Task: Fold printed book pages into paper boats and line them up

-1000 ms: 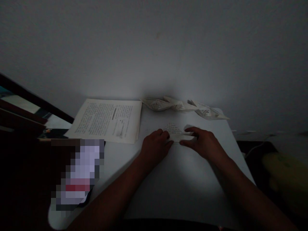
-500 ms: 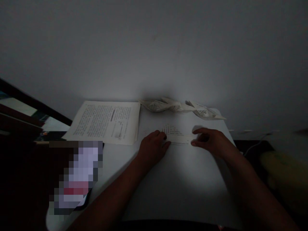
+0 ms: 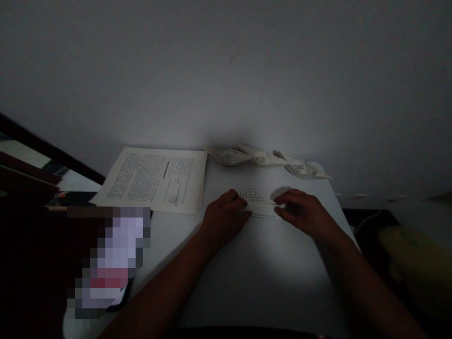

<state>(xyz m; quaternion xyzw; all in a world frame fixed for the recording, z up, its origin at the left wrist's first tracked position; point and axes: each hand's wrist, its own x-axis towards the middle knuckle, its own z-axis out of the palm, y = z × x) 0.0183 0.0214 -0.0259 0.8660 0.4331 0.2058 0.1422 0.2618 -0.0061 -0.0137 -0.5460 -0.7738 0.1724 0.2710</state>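
White printed paper, folded (image 3: 261, 211): one piece, laid on the pale counter (image 3: 254, 292) between the two hands, below the row of folded shapes; lines of text are shown on its pointed upper part, with a plain strip along the near edge. Left hand (image 3: 225, 214): set on the paper's left side, its fingers bent; whether the paper is pinched or only pressed cannot be told. Right hand (image 3: 304, 212): placed at the paper's right edge, which is met by thumb and fingertips; whether they are closed on it cannot be told. Folded paper shapes (image 3: 259, 160): set in a row along the back, near the wall (image 3: 226, 70). Printed sheets (image 3: 151, 183): stacked at the back left. Phone (image 3: 120, 249): laid at the left edge, its screen obscured by pixelation.
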